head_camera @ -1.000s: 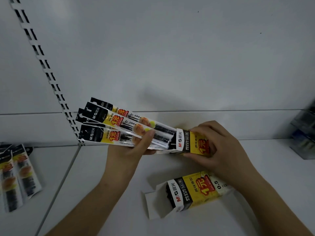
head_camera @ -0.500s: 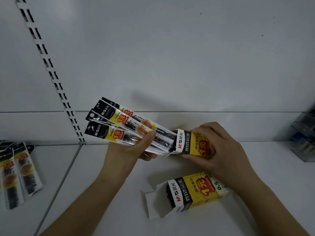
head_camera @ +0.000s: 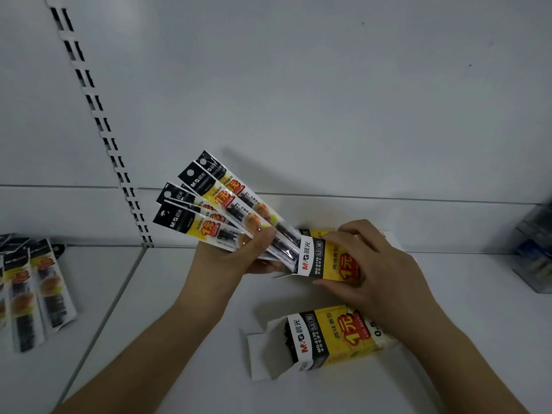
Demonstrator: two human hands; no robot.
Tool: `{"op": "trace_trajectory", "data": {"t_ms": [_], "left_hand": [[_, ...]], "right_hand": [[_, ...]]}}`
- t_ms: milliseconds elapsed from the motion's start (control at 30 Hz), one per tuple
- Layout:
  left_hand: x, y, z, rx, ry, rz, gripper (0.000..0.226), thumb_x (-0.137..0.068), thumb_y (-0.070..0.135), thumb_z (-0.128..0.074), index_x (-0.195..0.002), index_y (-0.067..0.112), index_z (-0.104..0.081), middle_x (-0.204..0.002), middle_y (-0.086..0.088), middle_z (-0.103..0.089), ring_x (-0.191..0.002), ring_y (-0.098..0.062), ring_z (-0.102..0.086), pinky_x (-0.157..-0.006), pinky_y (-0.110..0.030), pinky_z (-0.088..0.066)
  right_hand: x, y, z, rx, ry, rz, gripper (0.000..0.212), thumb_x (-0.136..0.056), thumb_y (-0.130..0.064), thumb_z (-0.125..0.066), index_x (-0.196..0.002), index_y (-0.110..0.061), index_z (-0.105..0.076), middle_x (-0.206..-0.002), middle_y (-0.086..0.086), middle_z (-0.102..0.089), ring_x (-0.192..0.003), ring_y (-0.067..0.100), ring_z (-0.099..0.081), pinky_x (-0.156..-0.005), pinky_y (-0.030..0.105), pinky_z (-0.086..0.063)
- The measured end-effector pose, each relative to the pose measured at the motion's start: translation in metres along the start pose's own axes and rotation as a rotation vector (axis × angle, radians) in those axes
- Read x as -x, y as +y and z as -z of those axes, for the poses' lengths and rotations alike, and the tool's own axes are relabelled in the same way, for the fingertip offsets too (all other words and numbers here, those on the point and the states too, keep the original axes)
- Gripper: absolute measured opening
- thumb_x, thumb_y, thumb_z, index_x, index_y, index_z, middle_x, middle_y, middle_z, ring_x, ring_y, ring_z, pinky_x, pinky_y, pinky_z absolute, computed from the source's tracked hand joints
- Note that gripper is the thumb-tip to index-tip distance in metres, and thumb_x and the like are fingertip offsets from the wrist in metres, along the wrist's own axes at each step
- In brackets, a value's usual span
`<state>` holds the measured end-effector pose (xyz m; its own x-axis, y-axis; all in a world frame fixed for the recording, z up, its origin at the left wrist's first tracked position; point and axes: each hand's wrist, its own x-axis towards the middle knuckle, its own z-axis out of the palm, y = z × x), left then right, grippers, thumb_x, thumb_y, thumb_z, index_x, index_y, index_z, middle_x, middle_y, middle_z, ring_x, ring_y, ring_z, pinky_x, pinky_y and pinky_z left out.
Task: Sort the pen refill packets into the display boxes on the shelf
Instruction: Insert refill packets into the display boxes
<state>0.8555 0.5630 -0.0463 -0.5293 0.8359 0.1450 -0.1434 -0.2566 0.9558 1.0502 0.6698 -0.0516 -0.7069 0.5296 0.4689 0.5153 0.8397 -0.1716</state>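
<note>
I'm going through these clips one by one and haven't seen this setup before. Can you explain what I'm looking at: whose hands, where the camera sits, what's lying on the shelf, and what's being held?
There is no machine here: a person works with bare hands, and one wide-angle camera worn on the head looks forward and down at them. The left hand grips a fan of pen refill packets, whose lower ends sit in the mouth of a yellow and black display box that the right hand holds. A second box of the same kind lies open on the white shelf nearer the camera. More loose packets lie at the far left. At the right edge stands a clear container, too blurred to identify.
</note>
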Motion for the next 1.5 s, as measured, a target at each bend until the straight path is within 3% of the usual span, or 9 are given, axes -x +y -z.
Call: {"op": "trace_trajectory", "data": {"t_ms": [200, 433, 567, 700, 767, 967, 1067, 1233, 1500], "left_hand": [[-0.001, -0.003, 0.003, 0.143, -0.033, 0.113, 0.031, -0.080, 0.016, -0.070, -0.110, 0.015, -0.063, -0.101, -0.015, -0.075, -0.084, -0.031, -0.074, -0.064, -0.029, -0.059], [0.000, -0.003, 0.004, -0.036, -0.146, 0.141, 0.025, -0.078, 0.015, -0.072, -0.101, 0.016, -0.063, -0.093, -0.004, -0.077, -0.095, -0.025, -0.073, -0.077, -0.037, -0.061], [0.001, -0.003, 0.003, 0.058, -0.153, 0.124, 0.033, -0.078, 0.009, -0.072, -0.106, 0.002, -0.056, -0.103, -0.018, -0.073, -0.096, -0.031, -0.073, -0.075, -0.037, -0.060], [0.003, -0.005, 0.000, -0.142, -0.137, 0.089, 0.014, -0.077, 0.019, -0.075, -0.083, 0.021, -0.063, -0.086, -0.001, -0.076, -0.076, -0.012, -0.070, -0.062, -0.021, -0.054], [0.001, -0.007, 0.002, -0.138, -0.182, 0.110, 0.011, -0.080, 0.020, -0.075, -0.079, 0.025, -0.065, -0.086, -0.004, -0.074, -0.069, -0.015, -0.064, -0.054, -0.023, -0.048], [-0.006, -0.005, 0.008, 0.124, -0.211, 0.234, 0.021, -0.085, 0.026, -0.068, -0.097, 0.009, -0.065, -0.099, -0.020, -0.073, -0.069, -0.025, -0.068, -0.056, -0.026, -0.052], [-0.005, -0.006, 0.008, -0.068, -0.153, 0.170, 0.030, -0.087, 0.027, -0.070, -0.106, 0.005, -0.063, -0.101, -0.016, -0.074, -0.073, -0.024, -0.069, -0.055, -0.025, -0.049], [0.003, -0.014, 0.000, -0.302, -0.086, 0.213, 0.036, -0.071, 0.045, -0.075, -0.089, 0.014, -0.075, -0.068, -0.005, -0.067, -0.060, -0.011, -0.056, -0.058, -0.022, -0.046], [-0.005, -0.006, 0.011, 0.008, -0.165, 0.147, 0.017, -0.080, 0.030, -0.071, -0.091, 0.016, -0.069, -0.085, -0.012, -0.070, -0.059, -0.016, -0.057, -0.046, -0.021, -0.036]], "right_hand": [[-0.001, -0.002, -0.001, 0.017, 0.028, -0.021, 0.058, -0.074, -0.062, -0.066, -0.122, -0.031, -0.053, -0.118, -0.012, -0.049, -0.079, 0.005, -0.055, -0.056, 0.007, -0.033], [-0.001, 0.001, -0.002, -0.008, 0.040, -0.027, 0.057, -0.076, -0.064, -0.064, -0.120, -0.031, -0.053, -0.118, -0.011, -0.050, -0.078, 0.003, -0.053, -0.056, 0.005, -0.031], [-0.002, 0.000, -0.003, -0.007, 0.048, 0.001, 0.056, -0.076, -0.065, -0.061, -0.121, -0.032, -0.051, -0.118, -0.011, -0.049, -0.078, 0.005, -0.056, -0.053, 0.012, -0.043], [-0.001, -0.001, -0.004, -0.004, 0.038, 0.006, 0.061, -0.073, -0.062, -0.070, -0.121, -0.031, -0.049, -0.117, -0.010, -0.051, -0.081, 0.009, -0.060, -0.055, 0.018, -0.049], [-0.001, -0.001, -0.003, -0.017, 0.033, -0.010, 0.059, -0.074, -0.063, -0.069, -0.122, -0.032, -0.051, -0.118, -0.012, -0.050, -0.081, 0.007, -0.058, -0.056, 0.014, -0.045], [0.000, 0.001, 0.000, -0.056, 0.047, -0.045, 0.057, -0.077, -0.069, -0.053, -0.122, -0.034, -0.051, -0.118, -0.014, -0.049, -0.081, 0.003, -0.054, -0.057, 0.008, -0.038], [0.001, 0.001, 0.000, -0.063, 0.040, -0.048, 0.058, -0.077, -0.068, -0.058, -0.123, -0.033, -0.051, -0.119, -0.013, -0.048, -0.082, 0.003, -0.053, -0.058, 0.008, -0.039], [0.000, -0.002, -0.002, -0.049, -0.001, -0.037, 0.058, -0.075, -0.064, -0.064, -0.122, -0.032, -0.052, -0.118, -0.013, -0.050, -0.083, 0.002, -0.053, -0.061, 0.003, -0.030], [0.001, 0.001, 0.001, -0.092, 0.017, -0.072, 0.059, -0.077, -0.070, -0.056, -0.124, -0.036, -0.052, -0.119, -0.017, -0.047, -0.088, 0.001, -0.052, -0.061, 0.006, -0.034]]}}
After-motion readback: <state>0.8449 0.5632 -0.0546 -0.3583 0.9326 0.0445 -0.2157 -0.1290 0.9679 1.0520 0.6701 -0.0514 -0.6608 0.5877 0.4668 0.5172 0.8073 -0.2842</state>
